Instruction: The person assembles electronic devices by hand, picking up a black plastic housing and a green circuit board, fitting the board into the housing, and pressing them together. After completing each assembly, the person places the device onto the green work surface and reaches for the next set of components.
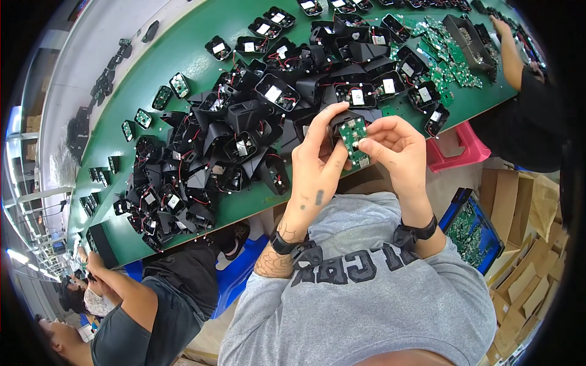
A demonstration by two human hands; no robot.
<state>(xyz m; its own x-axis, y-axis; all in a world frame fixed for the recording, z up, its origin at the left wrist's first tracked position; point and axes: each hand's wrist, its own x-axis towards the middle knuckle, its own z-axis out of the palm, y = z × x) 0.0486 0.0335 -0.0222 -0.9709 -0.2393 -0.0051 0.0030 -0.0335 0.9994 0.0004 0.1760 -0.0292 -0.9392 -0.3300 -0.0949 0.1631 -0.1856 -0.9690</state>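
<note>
A small green circuit board is held up in front of my chest, just past the table's near edge. My left hand curls round its left side, with thumb and fingers at its edges. Dark material shows between that hand and the board; I cannot tell whether it is a housing. From the other side my right hand pinches the board, thumb tip on its face near a small white connector, fingers bent behind. Right beyond my hands lies an open black plastic housing with a white part and red wires.
Black housings with red wires lie heaped across the green table. Loose circuit boards are piled at the far right beside a parts tray. A blue bin of boards and cardboard boxes stand right. Co-workers sit on both sides.
</note>
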